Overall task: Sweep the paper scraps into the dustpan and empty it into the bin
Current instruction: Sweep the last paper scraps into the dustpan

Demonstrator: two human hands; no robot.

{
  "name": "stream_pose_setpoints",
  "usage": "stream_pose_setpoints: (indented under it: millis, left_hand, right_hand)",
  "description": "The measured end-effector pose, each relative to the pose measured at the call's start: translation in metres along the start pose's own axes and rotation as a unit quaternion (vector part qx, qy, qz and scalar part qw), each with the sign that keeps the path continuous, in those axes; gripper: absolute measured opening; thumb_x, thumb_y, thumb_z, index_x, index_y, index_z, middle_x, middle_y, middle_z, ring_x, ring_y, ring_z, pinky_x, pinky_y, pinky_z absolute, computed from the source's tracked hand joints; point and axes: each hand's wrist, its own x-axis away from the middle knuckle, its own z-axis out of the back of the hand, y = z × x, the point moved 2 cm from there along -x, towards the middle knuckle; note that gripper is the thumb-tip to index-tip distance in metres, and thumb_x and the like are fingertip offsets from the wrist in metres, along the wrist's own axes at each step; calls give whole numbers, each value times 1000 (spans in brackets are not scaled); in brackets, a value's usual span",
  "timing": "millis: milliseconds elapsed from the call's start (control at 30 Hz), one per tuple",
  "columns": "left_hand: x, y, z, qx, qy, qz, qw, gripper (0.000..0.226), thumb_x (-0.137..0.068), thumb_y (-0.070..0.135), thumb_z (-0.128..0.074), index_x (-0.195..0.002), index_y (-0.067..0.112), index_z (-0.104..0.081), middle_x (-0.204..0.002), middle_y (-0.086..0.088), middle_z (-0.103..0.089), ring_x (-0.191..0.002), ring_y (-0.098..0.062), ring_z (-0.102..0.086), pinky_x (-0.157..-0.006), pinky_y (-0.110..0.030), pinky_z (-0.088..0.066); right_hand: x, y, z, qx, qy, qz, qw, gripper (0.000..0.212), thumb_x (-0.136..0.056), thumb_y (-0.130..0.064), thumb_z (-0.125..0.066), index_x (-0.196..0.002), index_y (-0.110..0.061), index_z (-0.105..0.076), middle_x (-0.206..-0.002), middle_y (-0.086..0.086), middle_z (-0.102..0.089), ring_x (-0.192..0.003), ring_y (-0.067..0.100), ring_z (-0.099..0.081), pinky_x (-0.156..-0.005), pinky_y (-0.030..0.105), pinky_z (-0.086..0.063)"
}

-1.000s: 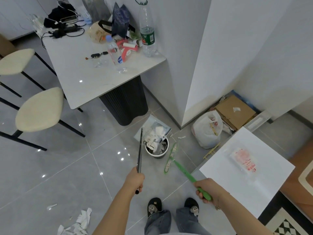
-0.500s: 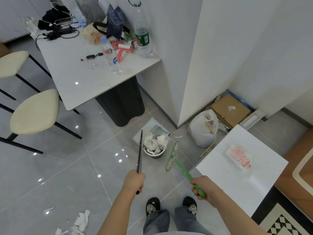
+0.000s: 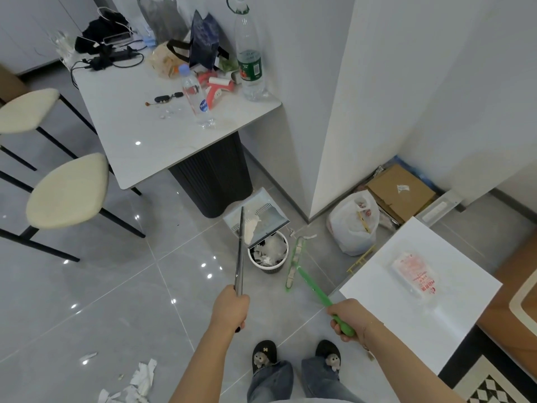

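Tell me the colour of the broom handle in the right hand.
Bright green, clearest in the head view: the broom handle held by the right hand.

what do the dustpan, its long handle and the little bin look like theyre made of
Dustpan: looks like matte grey-blue plastic, with moulded comb teeth along one edge. Long handle: probably metal, thin, dark, with a slight sheen. Bin: likely plastic, with a white rim and a dark ribbed wall.
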Motion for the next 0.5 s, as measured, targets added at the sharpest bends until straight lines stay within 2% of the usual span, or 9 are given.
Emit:
stream_pose_setpoints:
  millis: [100,200,500]
  left_hand:
    - [0,-13,-7,-49,-6,0,999,11,-90,3,-36,-94,7,-45,-72,-10,-44,-47,-18,-40,-34,-18,-29]
    - [0,-30,-15,-113,-15,2,993,25,-94,6,-34,-117,3,-42,-86,-12,-48,-55,-17,-45,-31,-19,-31]
    - [-4,-10,-20,-56,10,1,998,16,-90,4,-37,-105,2,-43,-82,-12,-46,-60,-23,-47,-38,-23,-35]
  right_hand:
    - [2,-3,-5,7,-11,3,1000,12,-93,-8,-49,-101,1,-50,-58,10,-48,-35,12,-41,-34,16,-31]
    - [4,-3,-8,24,-16,-1,1000,13,-94,-9,-49,-100,2,-51,-58,9,-49,-42,14,-42,-34,17,-33]
    - [-2,2,-1,-8,-4,-13,1000,20,-94,-8,-50,-111,2,-49,-59,10,-48,-33,11,-41,-33,15,-32]
